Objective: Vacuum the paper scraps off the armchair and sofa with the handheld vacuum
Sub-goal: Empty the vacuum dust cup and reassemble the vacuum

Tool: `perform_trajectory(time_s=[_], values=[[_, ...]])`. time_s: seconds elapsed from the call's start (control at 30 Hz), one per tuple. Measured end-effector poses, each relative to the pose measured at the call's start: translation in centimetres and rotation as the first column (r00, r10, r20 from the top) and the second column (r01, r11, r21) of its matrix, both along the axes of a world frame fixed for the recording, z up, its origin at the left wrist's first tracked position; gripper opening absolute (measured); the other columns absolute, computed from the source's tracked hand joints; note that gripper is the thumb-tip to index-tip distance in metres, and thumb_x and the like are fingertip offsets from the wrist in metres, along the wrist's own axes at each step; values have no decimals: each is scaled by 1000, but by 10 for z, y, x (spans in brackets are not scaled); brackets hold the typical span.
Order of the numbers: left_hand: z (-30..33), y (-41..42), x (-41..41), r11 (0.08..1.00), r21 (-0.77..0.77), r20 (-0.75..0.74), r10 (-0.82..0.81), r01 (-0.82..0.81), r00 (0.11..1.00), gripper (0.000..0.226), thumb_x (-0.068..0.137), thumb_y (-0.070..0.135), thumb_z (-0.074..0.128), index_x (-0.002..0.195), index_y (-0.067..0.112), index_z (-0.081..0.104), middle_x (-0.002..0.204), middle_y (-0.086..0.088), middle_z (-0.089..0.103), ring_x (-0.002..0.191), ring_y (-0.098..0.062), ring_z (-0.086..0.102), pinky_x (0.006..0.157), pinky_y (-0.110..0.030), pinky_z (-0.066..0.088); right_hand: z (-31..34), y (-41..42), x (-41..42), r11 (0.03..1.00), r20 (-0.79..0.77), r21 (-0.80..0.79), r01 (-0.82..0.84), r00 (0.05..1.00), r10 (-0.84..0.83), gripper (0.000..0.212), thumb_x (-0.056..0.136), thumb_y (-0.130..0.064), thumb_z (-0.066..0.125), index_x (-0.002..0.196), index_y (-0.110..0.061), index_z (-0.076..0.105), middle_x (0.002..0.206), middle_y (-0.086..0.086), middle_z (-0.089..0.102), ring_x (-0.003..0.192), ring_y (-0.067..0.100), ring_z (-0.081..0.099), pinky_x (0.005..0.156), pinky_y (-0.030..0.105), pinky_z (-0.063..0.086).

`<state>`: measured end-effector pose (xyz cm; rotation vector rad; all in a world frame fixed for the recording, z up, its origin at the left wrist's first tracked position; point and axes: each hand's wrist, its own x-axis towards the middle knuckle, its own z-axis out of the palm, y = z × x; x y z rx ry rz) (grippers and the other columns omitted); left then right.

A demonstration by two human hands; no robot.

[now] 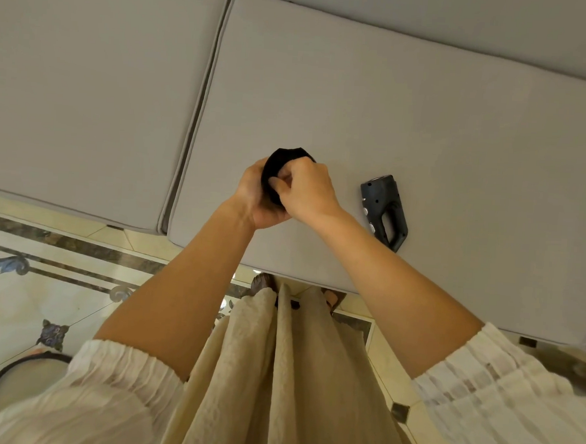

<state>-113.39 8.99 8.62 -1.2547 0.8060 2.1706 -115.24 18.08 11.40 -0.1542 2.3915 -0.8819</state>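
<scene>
Both my hands, left [257, 199] and right [307, 190], grip a black vacuum part [281, 168]; the vacuum's handle body [385, 210] lies just right of my right hand, its long axis pointing away from me.

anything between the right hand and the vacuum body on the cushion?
Nothing lies on the cushion between them. But the right hand and left hand both grip a black part, so neither is free to take the vacuum body.
</scene>
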Motion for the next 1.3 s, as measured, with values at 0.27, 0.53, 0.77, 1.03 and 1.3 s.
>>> perform_trajectory(time_s=[0.27, 0.53, 0.77, 1.03, 1.3], values=[[-5, -2, 9, 992, -51, 114, -112, 119, 987, 32, 98, 33, 43, 95, 11, 66, 85, -7, 70, 81, -20, 65, 75, -30, 53, -7, 14, -1, 999, 102, -38, -27, 994, 31, 13, 88, -18, 68, 93, -8, 75, 91, 7, 74, 87, 21, 68, 80, 28, 52], [-3, 13, -7, 991, -31, 43, -132, 133, 990, 33, 98, 29, 42, 97, 7, 66, 84, -12, 73, 75, -24, 71, 66, -30, 57, -7, 62, 4, 984, -239, 56, -168, 955, 177, 37, 87, -23, 70, 123, -16, 67, 110, 8, 72, 101, 25, 66, 84, 27, 46], [-5, 28, -14, 969, -74, 53, -231, 234, 972, 32, 98, 31, 40, 93, 11, 64, 79, -7, 70, 72, -21, 65, 64, -29, 54, -14, 68, 3, 955, -274, 214, -206, 926, 261, 36, 88, -28, 70, 119, -11, 62, 114, 8, 67, 102, 29, 63, 78, 34, 46], [5, 40, -33, 978, 21, 26, -208, 208, 978, 25, 92, 29, 54, 95, 8, 67, 88, -12, 73, 75, -26, 72, 88, -35, 54, -18, 111, -8, 850, -324, -401, 342, 815, -481, 23, 79, -6, 75, 102, -5, 72, 99, 1, 68, 84, 10, 63, 72, 18, 50], [-1, 64, -37, 982, 65, 32, -182, 179, 983, 30, 94, 29, 50, 101, 4, 65, 92, -18, 72, 77, -30, 72, 81, -41, 56, -17, 132, -20, 645, 518, -339, 685, 708, -479, 26, 96, -23, 59, 120, -13, 64, 111, 6, 68, 95, 17, 69, 71, 26, 58]])
